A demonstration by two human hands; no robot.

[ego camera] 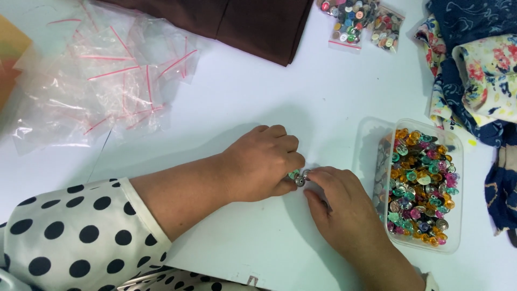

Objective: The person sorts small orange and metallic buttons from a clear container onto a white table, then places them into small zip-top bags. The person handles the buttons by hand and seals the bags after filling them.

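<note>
At the middle of the white surface [258,97], the left hand [261,161] and right hand [336,202] meet, fingertips pinched together on a few small gem buttons [299,178], silvery and green. At three o'clock from them stands a clear plastic tub [455,161] full of coloured gem buttons. Empty zip bags [107,75] lie at ten o'clock, bagged buttons [355,19] at one o'clock, beside folded brown cloth [253,21].
</note>
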